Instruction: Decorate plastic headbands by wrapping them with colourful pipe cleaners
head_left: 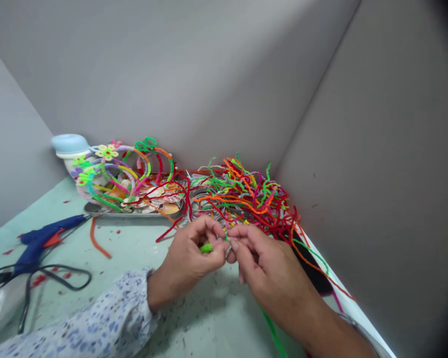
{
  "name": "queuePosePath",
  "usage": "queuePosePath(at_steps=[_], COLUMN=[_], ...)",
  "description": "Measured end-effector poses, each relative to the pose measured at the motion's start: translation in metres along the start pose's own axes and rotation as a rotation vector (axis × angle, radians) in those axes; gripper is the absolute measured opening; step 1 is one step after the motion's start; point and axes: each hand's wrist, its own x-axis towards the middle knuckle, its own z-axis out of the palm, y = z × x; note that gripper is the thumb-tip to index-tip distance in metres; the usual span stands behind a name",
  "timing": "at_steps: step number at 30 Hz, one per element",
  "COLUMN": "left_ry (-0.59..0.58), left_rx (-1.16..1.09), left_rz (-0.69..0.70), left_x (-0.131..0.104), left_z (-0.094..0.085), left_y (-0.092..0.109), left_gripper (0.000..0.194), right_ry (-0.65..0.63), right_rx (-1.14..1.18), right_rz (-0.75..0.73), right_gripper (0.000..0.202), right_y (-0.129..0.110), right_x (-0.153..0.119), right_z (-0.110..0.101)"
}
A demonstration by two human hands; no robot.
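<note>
My left hand [194, 256] is closed in a pinch, a light-green fuzzy pipe cleaner [206, 247] poking out between its fingers. Against it, fingertips meeting, my right hand [263, 261] pinches the same small work, where bits of green and pale purple show. Fingers cover most of this piece. Below my right wrist a longer green pipe cleaner [272, 330] runs down out of view; whether it joins the held piece cannot be made out. Just beyond my hands lies a tangled heap of coloured pipe cleaners [246, 191].
Flower-decorated hoops [134, 154] rest over a metal tray [134, 214] of seashells [159, 196]. A blue glue gun [48, 236] with a black cord lies left, near a white and light-blue container [72, 149]. A dark flat object [315, 273] sits by the right table edge; grey panels stand behind.
</note>
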Motion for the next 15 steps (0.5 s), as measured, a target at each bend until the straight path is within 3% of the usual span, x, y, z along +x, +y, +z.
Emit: queuePosePath(at_steps=[8,11,15], left_ry=[0.147,0.151,0.103], left_rx=[0.28,0.345,0.389], left_rz=[0.18,0.217,0.247], left_x=[-0.002,-0.001,0.0], left_z=[0.004,0.004,0.003], left_y=[-0.007,-0.003,0.004], left_gripper=[0.01,0.004,0.012], right_ry=[0.05,0.075,0.103], right_rx=[-0.047,-0.053,-0.062], right_rz=[0.008,0.012,0.015], right_gripper=[0.018,0.018,0.018], right_y=[0.005,0.006,0.006], right_x=[0.003,0.004,0.005], right_z=[0.001,0.001,0.003])
